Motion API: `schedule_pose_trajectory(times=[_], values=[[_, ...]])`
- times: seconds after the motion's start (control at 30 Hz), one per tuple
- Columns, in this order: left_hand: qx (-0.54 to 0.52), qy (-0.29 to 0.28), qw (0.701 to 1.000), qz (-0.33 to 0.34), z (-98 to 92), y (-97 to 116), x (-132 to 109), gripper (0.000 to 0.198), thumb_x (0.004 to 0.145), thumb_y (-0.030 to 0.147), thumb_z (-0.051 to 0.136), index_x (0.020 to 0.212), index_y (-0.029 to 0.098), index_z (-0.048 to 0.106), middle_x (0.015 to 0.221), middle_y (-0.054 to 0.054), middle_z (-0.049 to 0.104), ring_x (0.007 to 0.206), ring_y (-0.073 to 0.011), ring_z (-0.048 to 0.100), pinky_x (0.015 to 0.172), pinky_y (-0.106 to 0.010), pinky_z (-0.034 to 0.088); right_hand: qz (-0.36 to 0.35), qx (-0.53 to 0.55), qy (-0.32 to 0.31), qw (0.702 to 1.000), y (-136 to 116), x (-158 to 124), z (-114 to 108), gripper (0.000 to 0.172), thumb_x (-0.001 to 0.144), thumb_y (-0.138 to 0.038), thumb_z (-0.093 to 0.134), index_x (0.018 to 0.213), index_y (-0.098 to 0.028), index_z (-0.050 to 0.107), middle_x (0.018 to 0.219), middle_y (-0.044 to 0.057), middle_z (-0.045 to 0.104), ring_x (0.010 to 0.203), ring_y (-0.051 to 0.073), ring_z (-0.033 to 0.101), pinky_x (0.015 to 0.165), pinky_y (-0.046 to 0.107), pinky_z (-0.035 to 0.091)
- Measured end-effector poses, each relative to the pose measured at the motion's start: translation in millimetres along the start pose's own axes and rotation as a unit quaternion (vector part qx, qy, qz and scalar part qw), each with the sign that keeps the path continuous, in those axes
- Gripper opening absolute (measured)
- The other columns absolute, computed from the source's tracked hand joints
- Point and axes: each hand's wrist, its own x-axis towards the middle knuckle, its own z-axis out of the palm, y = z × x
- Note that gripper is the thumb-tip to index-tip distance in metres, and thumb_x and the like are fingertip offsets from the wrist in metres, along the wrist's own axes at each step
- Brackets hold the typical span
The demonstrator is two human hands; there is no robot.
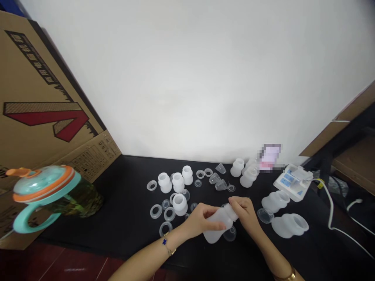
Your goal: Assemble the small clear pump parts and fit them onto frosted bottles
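Observation:
A frosted white baby bottle (pixel 214 233) lies tilted between my hands, its wide end toward me. My left hand (pixel 200 221) is wrapped round the bottle's body. At its narrower upper end, my right hand (pixel 242 210) pinches the neck; whether a ring or cap sits there is hidden by the fingers. A clear round cover (pixel 231 234) lies on the table just under the bottle. To the left of my hands stand several small white bottles (pixel 179 205), with translucent rings (pixel 156 211) scattered round them.
Clear tapered caps (pixel 222 185) and more bottles (pixel 249 176) stand behind my hands. On the right are two large bottles (pixel 288 225), a white box with blue labels (pixel 293 182) and a white cable (pixel 332 207). A teal-handled drink jug (pixel 55 191) and a cardboard box (pixel 38 89) stand left.

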Motion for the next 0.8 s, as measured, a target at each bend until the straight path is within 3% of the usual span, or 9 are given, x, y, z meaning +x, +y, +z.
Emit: schedule_pose_trajectory(times=[0.33, 0.8], values=[[0.035, 0.010, 0.999, 0.019, 1.5, 2.0, -2.1, 0.037, 0.072, 0.038, 0.086, 0.099, 0.013, 0.081, 0.075, 0.000, 0.069, 0.068, -0.0159, 0.060, 0.067, -0.025, 0.041, 0.035, 0.008, -0.022, 0.999, 3.1, 1.8, 0.8, 0.053, 0.090, -0.046, 0.051, 0.050, -0.022, 0.028, 0.050, -0.003, 0.031, 0.048, 0.011, 0.028, 0.048, 0.029, 0.020], [0.176, 0.049, 0.982, 0.048, 2.5, 0.8, -3.2, 0.033, 0.074, 0.044, 0.082, 0.083, 0.013, 0.075, 0.062, 0.006, 0.044, 0.060, -0.0098, 0.035, 0.055, -0.023, 0.024, 0.043, -0.013, -0.030, 0.999, 5.5, 2.6, 1.0, 0.049, 0.090, -0.045, 0.048, 0.052, -0.022, 0.028, 0.050, -0.004, 0.030, 0.050, 0.010, 0.027, 0.047, 0.027, 0.020]])
